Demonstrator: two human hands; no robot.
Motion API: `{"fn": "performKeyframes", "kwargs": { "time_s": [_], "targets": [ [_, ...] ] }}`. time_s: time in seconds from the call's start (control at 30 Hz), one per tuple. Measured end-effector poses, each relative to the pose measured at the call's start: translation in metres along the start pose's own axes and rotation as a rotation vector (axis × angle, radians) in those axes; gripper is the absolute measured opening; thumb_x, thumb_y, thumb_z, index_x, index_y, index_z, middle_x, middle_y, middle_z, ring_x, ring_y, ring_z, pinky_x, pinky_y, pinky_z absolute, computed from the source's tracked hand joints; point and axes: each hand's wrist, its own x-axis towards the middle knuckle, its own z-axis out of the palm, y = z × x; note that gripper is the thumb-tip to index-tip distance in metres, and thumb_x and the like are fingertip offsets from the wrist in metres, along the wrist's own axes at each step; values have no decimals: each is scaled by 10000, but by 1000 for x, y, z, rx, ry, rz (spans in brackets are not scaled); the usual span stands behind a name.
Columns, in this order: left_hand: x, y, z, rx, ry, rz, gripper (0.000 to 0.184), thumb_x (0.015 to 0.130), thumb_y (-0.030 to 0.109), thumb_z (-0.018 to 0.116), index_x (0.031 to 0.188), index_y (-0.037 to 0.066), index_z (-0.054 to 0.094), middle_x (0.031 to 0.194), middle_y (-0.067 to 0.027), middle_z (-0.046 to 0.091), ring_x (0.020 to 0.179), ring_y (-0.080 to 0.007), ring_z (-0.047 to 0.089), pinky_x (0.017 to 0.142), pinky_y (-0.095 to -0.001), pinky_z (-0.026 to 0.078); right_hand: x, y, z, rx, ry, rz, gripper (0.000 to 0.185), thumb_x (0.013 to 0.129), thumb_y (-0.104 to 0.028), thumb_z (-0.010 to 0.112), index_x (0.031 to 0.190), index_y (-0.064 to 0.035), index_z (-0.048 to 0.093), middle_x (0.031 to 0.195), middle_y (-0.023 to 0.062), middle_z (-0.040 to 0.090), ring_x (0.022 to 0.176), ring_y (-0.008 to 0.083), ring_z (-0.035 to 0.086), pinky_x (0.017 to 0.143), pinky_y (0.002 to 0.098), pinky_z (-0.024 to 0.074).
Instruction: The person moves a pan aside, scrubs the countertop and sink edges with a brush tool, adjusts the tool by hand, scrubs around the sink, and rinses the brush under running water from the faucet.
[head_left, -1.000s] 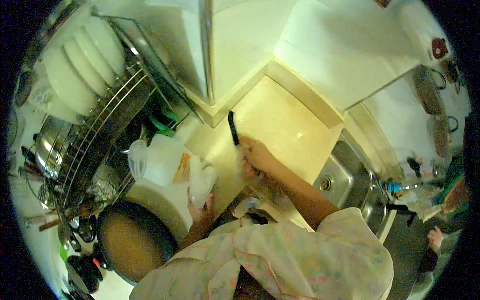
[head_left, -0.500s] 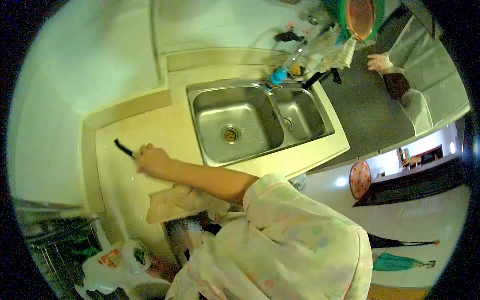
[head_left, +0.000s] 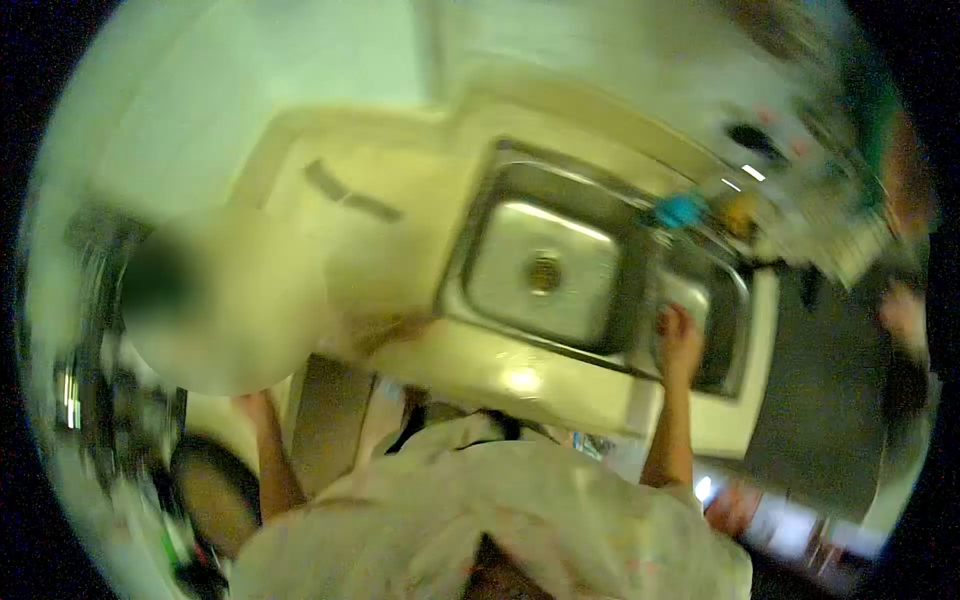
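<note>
A large round pale thing (head_left: 240,310) with a dark green patch fills the left side, badly blurred; it may be a plate or a lid. At its lower edge is my left hand (head_left: 256,404), gripping it, with most fingers hidden behind it. My right hand (head_left: 680,328) is over the small basin (head_left: 715,350) of the steel sink. Its fingers look bent but are smeared, and I see nothing clear in them. To the left of the large basin (head_left: 545,230), a dark strip-shaped thing (head_left: 345,190) lies on the cream counter (head_left: 400,165).
Blue (head_left: 680,210) and yellow-orange (head_left: 738,215) items stand behind the sink. A checked cloth (head_left: 850,240) hangs at the back right. Another person's hand (head_left: 903,312) shows at the far right, beyond a grey surface (head_left: 810,370). Dark racks or shelves (head_left: 90,330) line the left.
The view has swung, and both my hands now show. The hand on the dark strip has left it on the counter. The round pale thing is now up in my left hand.
</note>
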Motion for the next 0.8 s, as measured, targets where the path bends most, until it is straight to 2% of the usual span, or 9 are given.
{"fn": "performKeyframes", "kwargs": {
  "time_s": [0.07, 0.13, 0.17, 0.2, 0.27, 0.33, 0.47, 0.6, 0.8],
  "targets": [
    [-7, 10, 0, -24, 11, -27, 420, 932, 295, 682, 601, 63, 568, 579, 25, 480, 551, -76, 420, 489, -306, 309, 8, -22, 1, 216, -166, -2, 379, 1016, -287, 581, 1186, 43, 659, 888, 92, 690, 805, 140, 639, 726, 304, 516],
    [-14, 21, 1, -7, -2, -65, 455, 932, 305, 682, 557, 71, 573, 544, 38, 471, 521, -67, 408, 465, -305, 297, 14, -46, 21, -12, -276, -163, 328, 1033, -236, 552, 1203, 20, 667, 917, 98, 700, 810, 149, 646, 724, 295, 524],
    [-13, 27, -4, 30, -23, -100, 316, 911, 317, 702, 862, 20, 607, 772, -60, 598, 717, -153, 547, 646, -332, 417, 18, -67, 38, 16, -375, -248, 316, 1032, -221, 553, 1202, 20, 667, 939, 103, 706, 822, 156, 653, 733, 297, 533],
    [-11, 34, -8, 67, -45, -134, 461, 891, 330, 721, 1167, -31, 641, 1000, -157, 726, 913, -240, 686, 827, -359, 538, 16, -92, 56, 46, -459, -331, 305, 1030, -205, 554, 1201, 20, 667, 960, 108, 713, 834, 162, 661, 741, 299, 541],
    [-27, 80, -23, -53, 12, -120, 471, 902, 309, 727, 1223, -15, 610, 1081, -162, 711, 982, -253, 679, 864, -366, 533, -4, -146, 71, 96, -604, -434, 275, 1018, -152, 563, 1204, 24, 664, 1031, 111, 716, 860, 169, 671, 752, 302, 552],
    [-34, 102, -23, -180, -68, -189, 448, 914, 288, 721, 1213, -21, 594, 1121, -171, 693, 1009, -232, 661, 855, -365, 532, -15, -186, 104, 106, -561, -837, 294, 986, -99, 589, 1262, -21, 652, 1096, 107, 703, 912, 156, 656, 816, 303, 537],
    [-42, 122, -8, -260, -74, 50, 445, 894, 269, 736, 1224, 5, 593, 1082, -178, 686, 963, -259, 666, 834, -363, 532, -79, -317, 144, 520, -1037, -663, 548, 927, -73, 663, 1448, -70, 494, 1262, 131, 637, 1107, 198, 612, 947, 332, 494],
    [-46, 169, -8, -94, -167, 244, 477, 859, 273, 763, 1244, 49, 594, 1052, -174, 645, 899, -327, 647, 801, -402, 538, -155, -418, 190, 763, -874, -880, 905, 828, -59, 749, 1571, -109, 233, 1432, 161, 467, 1237, 262, 516, 1032, 374, 446],
    [-37, 182, -7, 91, -211, 454, 568, 796, 313, 785, 1241, 27, 576, 1095, -131, 591, 962, -333, 609, 812, -423, 544, -173, -470, 248, 1039, -870, -428, 828, 841, -132, 756, 1506, -10, 277, 1462, 189, 431, 1168, 240, 560, 916, 372, 493]
  ]
}}
